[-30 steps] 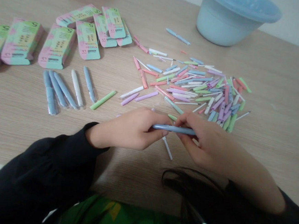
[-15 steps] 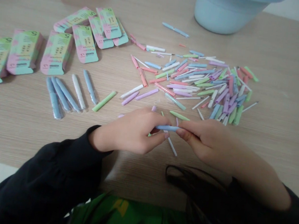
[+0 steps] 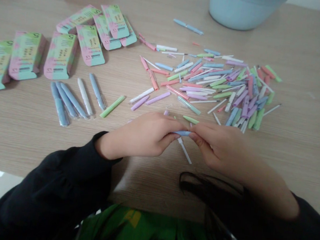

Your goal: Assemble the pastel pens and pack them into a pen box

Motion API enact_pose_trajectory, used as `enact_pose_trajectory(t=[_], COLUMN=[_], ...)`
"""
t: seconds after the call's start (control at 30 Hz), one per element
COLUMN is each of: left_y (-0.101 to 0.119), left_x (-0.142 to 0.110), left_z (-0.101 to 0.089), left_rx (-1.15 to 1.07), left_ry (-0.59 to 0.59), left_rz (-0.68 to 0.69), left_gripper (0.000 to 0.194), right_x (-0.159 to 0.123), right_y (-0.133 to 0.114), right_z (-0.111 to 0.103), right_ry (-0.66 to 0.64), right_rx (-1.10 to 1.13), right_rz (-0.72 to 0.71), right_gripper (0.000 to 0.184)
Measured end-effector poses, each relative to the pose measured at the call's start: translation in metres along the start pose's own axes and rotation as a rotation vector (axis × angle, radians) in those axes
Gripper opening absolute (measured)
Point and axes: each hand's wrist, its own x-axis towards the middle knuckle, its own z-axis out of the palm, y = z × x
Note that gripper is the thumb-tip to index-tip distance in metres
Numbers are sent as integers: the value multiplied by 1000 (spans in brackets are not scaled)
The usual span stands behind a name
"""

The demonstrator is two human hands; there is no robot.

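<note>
Our left hand [image 3: 153, 135] has closed in toward our right hand [image 3: 220, 145] since the earlier frame; both pinch one blue pen piece [image 3: 183, 133], nearer us than the heap of pen parts [image 3: 217, 72]. Left of that heap lies a green tube [image 3: 112, 106].

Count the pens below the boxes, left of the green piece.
5: from left to right, a blue pen, a second blue pen and a third blue pen lying close together, then a white pen, then a fourth blue pen, nearest the green piece. None looks hidden.
</note>
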Motion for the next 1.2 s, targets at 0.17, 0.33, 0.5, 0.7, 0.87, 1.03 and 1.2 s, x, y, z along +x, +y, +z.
enact_pose_trajectory(t=[0.17,0.33,0.5,0.7,0.87,1.03,1.2], left_y=[0,-4,-5,-5,-6,-4,-3], left_x=[1,2,2,2,2,2,2], left_z=[-3,-3,-2,-2,-4,-5,-5], left_rx=[-6,-21,-33,-33,-28,-24,-37], left_ry=[79,33,-11,28,26,23,25], left_rz=[-128,-57,-36,-10,-18,-10,-8], left_gripper=[16,20,23,17,18,19,19], right_x=[-2,-3,-4,-5,-6,-5,-6], right_y=[-1,5,6,2,6,6,5], right_z=[-2,-5,-8,-8,-8,-8,-7], right_ry=[18,20,-14,-21,0,-44,9], right_rx=[89,136,85,142,153,108,209], right_rz=[119,122,126,139,88,98,107], right_gripper=[15,5,21,15,3,18,15])
